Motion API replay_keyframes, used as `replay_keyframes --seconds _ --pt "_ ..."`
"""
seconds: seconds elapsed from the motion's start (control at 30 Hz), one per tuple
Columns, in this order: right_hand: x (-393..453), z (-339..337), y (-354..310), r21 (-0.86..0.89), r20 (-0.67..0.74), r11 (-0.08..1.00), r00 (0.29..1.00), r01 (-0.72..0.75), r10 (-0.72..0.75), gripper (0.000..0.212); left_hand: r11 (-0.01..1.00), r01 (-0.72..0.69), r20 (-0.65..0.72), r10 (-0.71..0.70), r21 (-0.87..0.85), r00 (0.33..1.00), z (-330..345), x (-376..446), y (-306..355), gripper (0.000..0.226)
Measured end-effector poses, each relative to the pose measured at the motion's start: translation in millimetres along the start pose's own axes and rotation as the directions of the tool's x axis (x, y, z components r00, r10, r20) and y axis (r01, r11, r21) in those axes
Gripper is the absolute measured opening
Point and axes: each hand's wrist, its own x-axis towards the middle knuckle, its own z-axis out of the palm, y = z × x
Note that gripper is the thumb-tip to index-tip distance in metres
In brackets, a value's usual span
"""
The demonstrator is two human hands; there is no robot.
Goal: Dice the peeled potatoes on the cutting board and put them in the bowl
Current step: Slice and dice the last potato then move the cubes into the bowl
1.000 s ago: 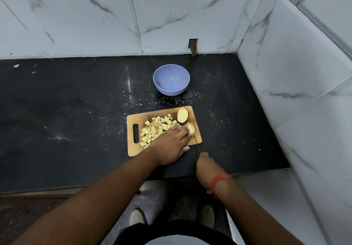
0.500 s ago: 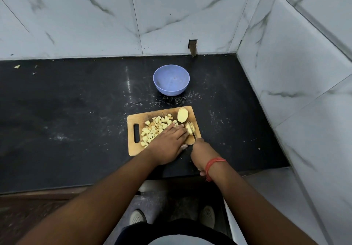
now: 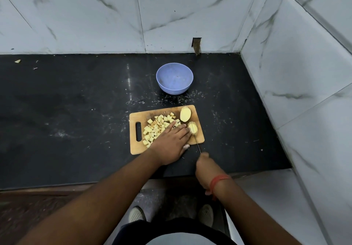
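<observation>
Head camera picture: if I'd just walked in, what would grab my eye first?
Probably the wooden cutting board on the black counter, with a pile of pale potato cubes under the left hand. The right hand grips a knife cutting a potato piece at the board's right edge. Behind the board stands an empty blue bowl.

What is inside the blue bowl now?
The blue bowl looks empty: its bare inner wall and bottom show, with no potato in it. The diced potato lies on the cutting board, partly covered by the left hand.
</observation>
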Motion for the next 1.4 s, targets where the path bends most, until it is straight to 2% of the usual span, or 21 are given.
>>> replay_keyframes --seconds 0.2,0.33,0.47,0.6,0.73,0.9,1.03,1.17,1.23,1.33,1.4 --pt "-6.6 -9.1 4.5 0.058 -0.072 0.998 0.997 0.035 -0.03 0.032 0.999 0.011 0.005 -0.011 -0.035 1.0 -1.1 -0.8 0.3 0.062" --pt "1.5 -19.1 -15.9 0.015 -0.093 0.999 0.994 0.051 -0.05 0.037 0.999 -0.008 -0.005 0.008 -0.035 1.0 -3.1 -0.8 -0.8 0.061" --pt "9.5 -23.0 -27.1 0.002 -0.009 0.995 0.995 -0.097 0.097 0.048 0.999 -0.026 -0.008 0.025 -0.047 1.0 -3.0 -1.3 -5.5 0.057" --pt "14.9 -17.7 -24.6 -0.037 -0.06 0.999 0.998 0.019 -0.021 0.034 0.998 -0.04 -0.002 0.04 -0.051 0.999 -3.6 -2.2 -8.1 0.055" --pt "26.2 -12.4 -31.7 0.041 -0.028 0.986 0.986 -0.162 0.163 0.049 0.998 -0.036 -0.02 0.035 -0.052 0.999 -4.1 -1.7 -7.6 0.056" --pt "33.3 -17.2 -31.6 -0.019 -0.082 0.999 0.996 0.033 -0.035 0.044 0.998 -0.023 -0.007 0.023 -0.051 1.0 -2.7 -0.5 -6.6 0.057" --pt "13.7 -3.6 -10.5 -0.043 -0.008 0.998 0.999 0.037 -0.037 0.043 0.999 -0.022 -0.007 0.022 -0.041 1.0 -2.1 -0.3 -6.8 0.061" --pt "-4.9 -2.2 21.5 -0.011 0.042 0.999 0.998 0.052 -0.052 0.03 0.999 -0.009 -0.013 0.009 -0.052 1.0 0.0 -1.3 -5.8 0.06" --pt "-6.2 -13.6 27.9 0.119 0.0 0.991 0.998 0.065 -0.065 0.021 0.997 0.022 -0.035 -0.025 -0.077 0.999 -1.3 -1.5 -2.2 0.06" --pt "-0.1 -33.4 20.6 0.371 -0.117 0.923 0.991 0.108 -0.069 0.014 0.989 0.091 -0.079 -0.1 -0.114 0.992 -4.2 -0.5 1.1 0.06" --pt "18.4 -41.0 13.2 0.332 -0.297 0.923 0.951 0.193 -0.092 0.013 0.988 0.104 -0.072 -0.113 -0.118 0.991 -4.9 1.3 2.9 0.061"
